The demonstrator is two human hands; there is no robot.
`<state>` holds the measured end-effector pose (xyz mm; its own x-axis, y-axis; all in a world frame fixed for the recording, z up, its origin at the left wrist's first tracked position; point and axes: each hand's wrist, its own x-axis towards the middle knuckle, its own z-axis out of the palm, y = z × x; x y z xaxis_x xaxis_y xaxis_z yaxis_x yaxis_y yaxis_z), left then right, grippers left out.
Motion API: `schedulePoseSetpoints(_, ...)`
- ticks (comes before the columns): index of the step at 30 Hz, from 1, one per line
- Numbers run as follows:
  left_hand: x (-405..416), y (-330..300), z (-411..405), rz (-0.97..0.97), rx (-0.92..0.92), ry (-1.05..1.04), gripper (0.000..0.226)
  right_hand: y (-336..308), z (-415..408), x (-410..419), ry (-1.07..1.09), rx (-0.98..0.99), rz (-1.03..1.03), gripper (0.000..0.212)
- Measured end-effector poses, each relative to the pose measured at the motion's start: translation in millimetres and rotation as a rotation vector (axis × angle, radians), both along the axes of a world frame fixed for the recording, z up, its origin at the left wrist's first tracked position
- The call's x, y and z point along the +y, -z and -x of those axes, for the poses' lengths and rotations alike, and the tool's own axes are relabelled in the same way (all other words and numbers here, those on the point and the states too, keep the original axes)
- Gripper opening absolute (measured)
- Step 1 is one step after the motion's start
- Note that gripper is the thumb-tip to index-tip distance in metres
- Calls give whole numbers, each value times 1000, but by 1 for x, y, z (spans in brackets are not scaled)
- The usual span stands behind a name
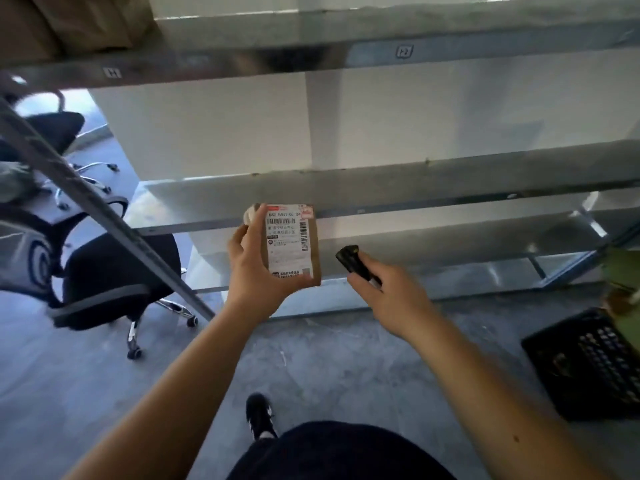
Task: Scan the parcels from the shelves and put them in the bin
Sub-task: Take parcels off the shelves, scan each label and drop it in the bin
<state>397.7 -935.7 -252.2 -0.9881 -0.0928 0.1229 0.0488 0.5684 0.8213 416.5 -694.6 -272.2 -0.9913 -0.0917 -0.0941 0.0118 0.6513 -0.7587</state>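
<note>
A metal shelf unit [398,188] fills the view above a grey floor. A black slatted bin [588,365] sits on the floor at lower right, nearer the right arm. The left hand [258,271] grips a small brown parcel [294,244] upright in front of the shelves, its long axis vertical and its label facing the camera. Just to its right, the right hand [388,292] is closed round a black scanner [353,263], whose tip points up and left toward the label.

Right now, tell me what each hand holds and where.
Left hand grips the brown parcel along its left edge and bottom. Right hand grips the black scanner by its rear end.
</note>
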Motion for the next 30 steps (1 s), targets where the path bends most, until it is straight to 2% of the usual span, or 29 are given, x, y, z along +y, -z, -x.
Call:
schedulePoseSetpoints(5, -5, 41, -11, 54, -17, 12, 133, 1, -20, -8, -112, -127, -92, 49)
schedulePoseSetpoints(10, -19, 60, -7, 156, -44, 6, 124, 5, -30, -11, -180, -218, -166, 51)
schedulePoseSetpoints(16, -32, 55, 9, 232, -64, 15, 127, 9, -32, -7, -179, -254, -235, 55)
schedulePoseSetpoints(23, -44, 42, 30, 260, -3, -5, 127, 5, -31, -15, -255, -251, -285, 60)
schedulePoseSetpoints(30, -54, 34, 42, 301, 26, -21, 124, 2, -25, -18, -276, -235, -250, 59)
